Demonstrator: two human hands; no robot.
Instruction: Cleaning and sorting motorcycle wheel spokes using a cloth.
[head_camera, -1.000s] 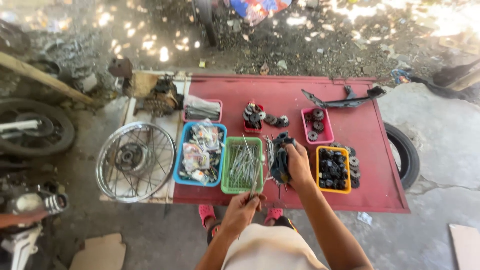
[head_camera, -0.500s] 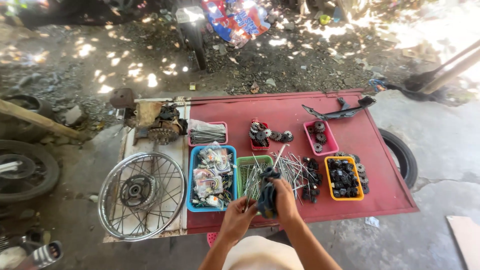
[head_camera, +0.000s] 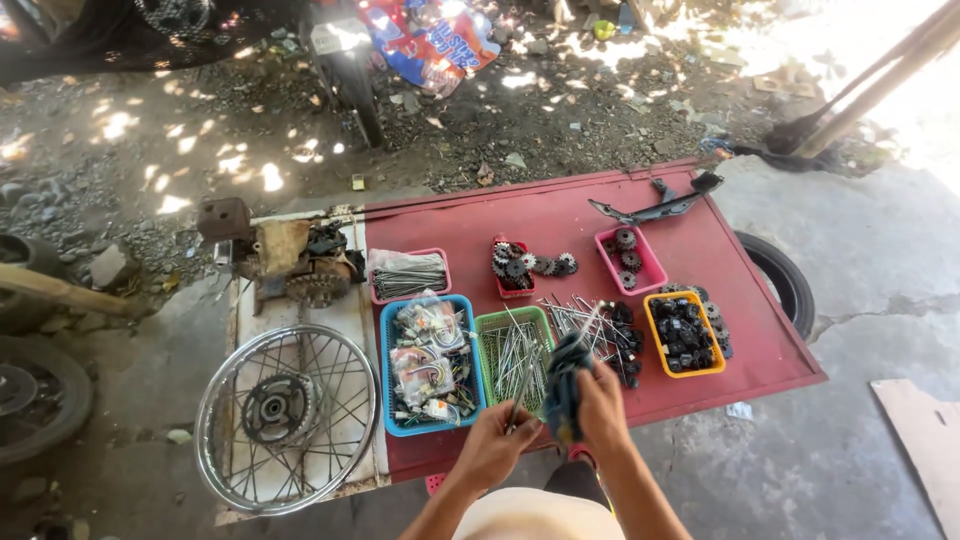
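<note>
So the person stands at the near edge of a red table (head_camera: 700, 250) set outdoors on concrete, looking straight down at both hands. The left hand (head_camera: 493, 443) is closed around a thin metal spoke (head_camera: 522, 392) that slants up and away over the green basket (head_camera: 487, 330). The right hand (head_camera: 602, 405) is gripping a dark blue rag (head_camera: 563, 385), bunched up, and the rag sits right against the spoke, so the two hands are nearly touching each other. Can't tell how tight the fingers are on the rag, most of them are hidden under it.

The green basket just beyond the hands is full of more spokes. Left of it is a blue basket (head_camera: 386, 350) stuffed with small bagged parts and wiring. To the right, a loose heap of spokes (head_camera: 575, 315) lies on the table beside a pile of small black parts (head_camera: 625, 345), then a yellow tray (head_camera: 652, 335) holding more dark parts. Further back there's a pink tray (head_camera: 440, 256) with spokes, some gears (head_camera: 530, 265), and another pink tray (head_camera: 655, 270) with sprockets.

Off the table's left side, a spoked wheel rim (head_camera: 285, 415) lies flat on a board, with an old engine block (head_camera: 295, 260) behind it. A tyre (head_camera: 785, 280) peeks out beneath the table's right edge.
</note>
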